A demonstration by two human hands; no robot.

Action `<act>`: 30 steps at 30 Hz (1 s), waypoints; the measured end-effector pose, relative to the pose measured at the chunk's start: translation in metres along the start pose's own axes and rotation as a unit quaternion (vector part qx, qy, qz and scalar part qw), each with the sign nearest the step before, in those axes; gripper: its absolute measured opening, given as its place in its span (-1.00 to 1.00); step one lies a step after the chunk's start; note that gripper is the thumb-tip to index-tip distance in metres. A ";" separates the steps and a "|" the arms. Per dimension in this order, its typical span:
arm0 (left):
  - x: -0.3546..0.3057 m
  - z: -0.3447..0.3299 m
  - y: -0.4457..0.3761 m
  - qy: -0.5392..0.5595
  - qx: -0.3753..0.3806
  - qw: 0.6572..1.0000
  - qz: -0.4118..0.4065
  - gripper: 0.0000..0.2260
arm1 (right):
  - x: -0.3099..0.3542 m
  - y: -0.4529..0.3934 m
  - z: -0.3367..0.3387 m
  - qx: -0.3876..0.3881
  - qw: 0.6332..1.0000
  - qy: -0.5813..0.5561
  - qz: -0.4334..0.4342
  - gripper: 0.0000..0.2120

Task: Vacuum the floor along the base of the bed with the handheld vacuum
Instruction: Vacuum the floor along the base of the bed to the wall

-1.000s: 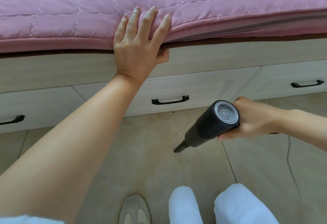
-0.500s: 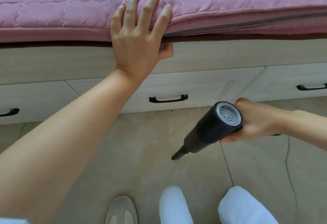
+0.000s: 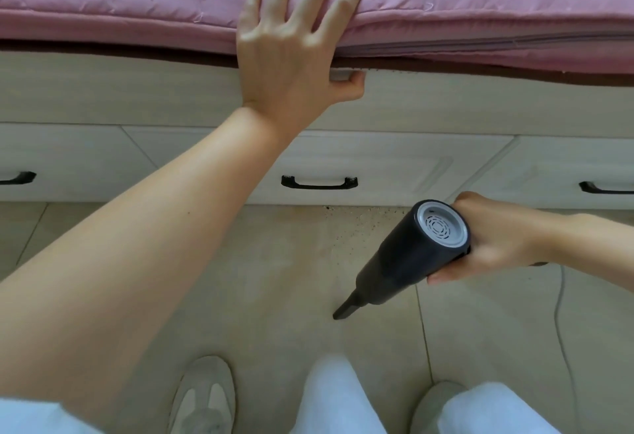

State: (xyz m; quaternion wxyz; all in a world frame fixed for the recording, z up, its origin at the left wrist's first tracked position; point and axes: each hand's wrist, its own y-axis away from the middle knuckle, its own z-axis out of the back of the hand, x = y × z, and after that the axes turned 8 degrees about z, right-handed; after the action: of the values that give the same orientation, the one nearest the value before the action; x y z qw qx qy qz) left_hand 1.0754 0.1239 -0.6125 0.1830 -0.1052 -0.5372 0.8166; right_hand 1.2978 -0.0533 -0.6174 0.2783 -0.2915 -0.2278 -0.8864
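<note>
Head view: left hand (image 3: 291, 53), fingers spread flat on pink mattress (image 3: 137, 5) edge; right hand (image 3: 494, 241) gripping black handheld vacuum (image 3: 411, 255), nozzle angled down at tiled floor (image 3: 274, 279) near bed drawers (image 3: 394, 166); crumbs (image 3: 353, 217) along base.

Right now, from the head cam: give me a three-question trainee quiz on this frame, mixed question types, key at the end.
1. True or false: the nozzle of the handheld vacuum is pressed against the drawer front.
2. Multiple choice: where does the left hand rest? A) on a drawer handle B) on the edge of the pink mattress C) on the floor
3. Fill in: the dark crumbs lie on the floor tiles just below the ____ drawer.

Key:
1. False; the nozzle points at open floor, apart from the drawers.
2. B
3. Middle. The right hand holds the vacuum.
</note>
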 end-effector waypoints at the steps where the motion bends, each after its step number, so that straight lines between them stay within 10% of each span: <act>1: -0.003 0.000 0.000 -0.002 0.001 1.000 0.002 -0.41 | 0.000 0.002 0.000 0.002 1.000 -0.003 0.001 -0.74; 30: 0.001 -0.012 0.009 -0.036 -0.048 0.998 -0.004 -0.42 | -0.031 0.005 -0.005 -0.138 0.988 0.058 -0.030 -0.77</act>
State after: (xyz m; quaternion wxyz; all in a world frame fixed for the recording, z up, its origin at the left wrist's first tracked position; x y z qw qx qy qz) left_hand 1.0771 0.1313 -0.6254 0.1610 -0.0821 -0.5823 0.7927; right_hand 1.3200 -0.0488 -0.6402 0.2210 -0.2682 -0.0955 -0.9328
